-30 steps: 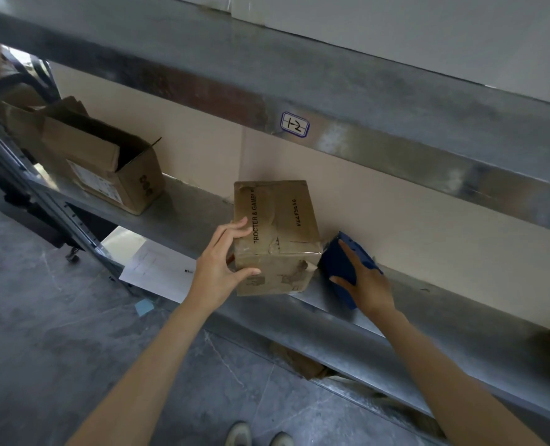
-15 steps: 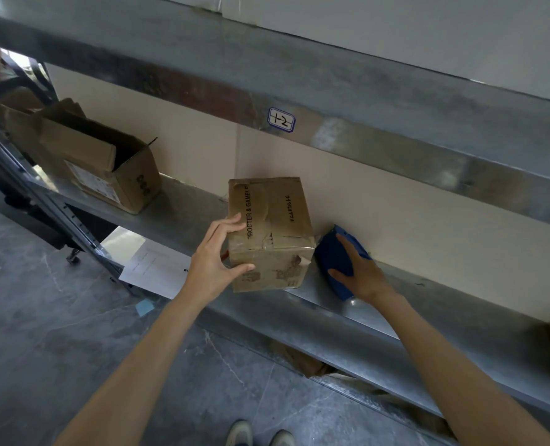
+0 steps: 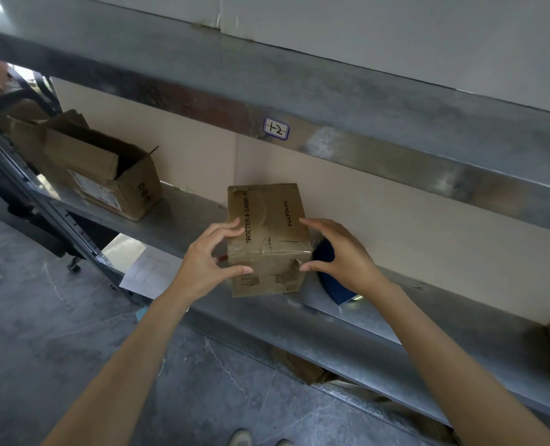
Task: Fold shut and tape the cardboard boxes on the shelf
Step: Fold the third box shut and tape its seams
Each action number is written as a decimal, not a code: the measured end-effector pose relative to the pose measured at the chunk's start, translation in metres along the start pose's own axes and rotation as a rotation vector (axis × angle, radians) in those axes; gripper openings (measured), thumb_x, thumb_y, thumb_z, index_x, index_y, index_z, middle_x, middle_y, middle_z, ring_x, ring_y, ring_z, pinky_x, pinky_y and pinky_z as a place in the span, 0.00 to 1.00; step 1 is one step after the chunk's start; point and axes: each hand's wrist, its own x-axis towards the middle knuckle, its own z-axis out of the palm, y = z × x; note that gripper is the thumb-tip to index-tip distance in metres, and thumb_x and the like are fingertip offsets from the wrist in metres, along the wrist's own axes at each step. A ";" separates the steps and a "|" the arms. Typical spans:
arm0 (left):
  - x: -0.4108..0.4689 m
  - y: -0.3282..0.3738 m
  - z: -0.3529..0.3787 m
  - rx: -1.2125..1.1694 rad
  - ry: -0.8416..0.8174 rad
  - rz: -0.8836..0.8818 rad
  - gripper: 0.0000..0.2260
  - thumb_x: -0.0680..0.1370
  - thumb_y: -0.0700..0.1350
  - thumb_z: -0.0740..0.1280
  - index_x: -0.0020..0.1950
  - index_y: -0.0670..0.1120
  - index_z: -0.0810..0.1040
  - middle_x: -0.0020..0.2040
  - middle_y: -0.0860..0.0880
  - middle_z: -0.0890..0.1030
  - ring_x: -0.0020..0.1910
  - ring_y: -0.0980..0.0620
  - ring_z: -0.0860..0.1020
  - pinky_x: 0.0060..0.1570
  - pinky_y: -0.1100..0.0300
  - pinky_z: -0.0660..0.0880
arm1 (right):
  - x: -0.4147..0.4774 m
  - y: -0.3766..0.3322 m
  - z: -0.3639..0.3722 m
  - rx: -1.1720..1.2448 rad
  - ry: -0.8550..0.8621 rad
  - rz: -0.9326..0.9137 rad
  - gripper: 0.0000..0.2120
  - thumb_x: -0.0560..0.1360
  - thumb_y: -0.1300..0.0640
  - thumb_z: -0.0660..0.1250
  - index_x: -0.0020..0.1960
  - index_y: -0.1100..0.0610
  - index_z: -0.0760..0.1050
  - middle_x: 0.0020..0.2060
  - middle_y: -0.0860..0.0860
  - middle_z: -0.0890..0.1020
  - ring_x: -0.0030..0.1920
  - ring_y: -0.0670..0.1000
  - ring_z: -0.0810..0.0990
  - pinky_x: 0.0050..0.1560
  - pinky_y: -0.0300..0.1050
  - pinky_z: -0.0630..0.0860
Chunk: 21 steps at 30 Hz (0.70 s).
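Left hand (image 3: 206,265) and right hand (image 3: 344,259) clasp the small box (image 3: 267,233) at the shelf's (image 3: 331,320) near edge; a slack grip could drop it

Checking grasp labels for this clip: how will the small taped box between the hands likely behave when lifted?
The taped cardboard box is probably stiff, its flaps lying flat under tape. Flat-faced and squat, it seems unlikely to roll or tip. Its torn, scuffed front suggests worn card that may dent where the left hand and right hand grip.
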 end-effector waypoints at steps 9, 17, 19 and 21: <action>-0.002 0.001 0.007 -0.077 0.054 -0.010 0.25 0.69 0.44 0.78 0.65 0.50 0.78 0.69 0.58 0.73 0.71 0.57 0.70 0.56 0.51 0.81 | 0.000 -0.008 0.014 0.088 0.141 0.011 0.28 0.71 0.44 0.73 0.68 0.49 0.73 0.63 0.45 0.77 0.64 0.43 0.74 0.65 0.45 0.73; -0.002 0.004 0.014 0.017 0.150 -0.023 0.29 0.65 0.59 0.77 0.63 0.51 0.78 0.67 0.60 0.74 0.69 0.57 0.71 0.55 0.43 0.81 | 0.007 -0.023 0.024 0.026 0.190 0.046 0.33 0.67 0.37 0.73 0.67 0.51 0.73 0.57 0.47 0.76 0.57 0.46 0.75 0.57 0.46 0.75; -0.003 0.005 0.017 0.041 0.180 -0.018 0.28 0.67 0.60 0.77 0.63 0.51 0.77 0.67 0.60 0.74 0.69 0.58 0.71 0.56 0.43 0.79 | 0.007 -0.024 0.027 0.022 0.224 0.050 0.31 0.68 0.40 0.75 0.66 0.52 0.74 0.56 0.47 0.76 0.57 0.47 0.75 0.57 0.47 0.76; -0.005 0.007 0.021 0.073 0.200 -0.007 0.28 0.67 0.62 0.77 0.63 0.52 0.77 0.67 0.62 0.73 0.69 0.59 0.71 0.57 0.46 0.79 | 0.005 -0.023 0.027 0.003 0.203 0.049 0.32 0.68 0.39 0.74 0.67 0.51 0.72 0.57 0.48 0.75 0.57 0.47 0.74 0.58 0.47 0.76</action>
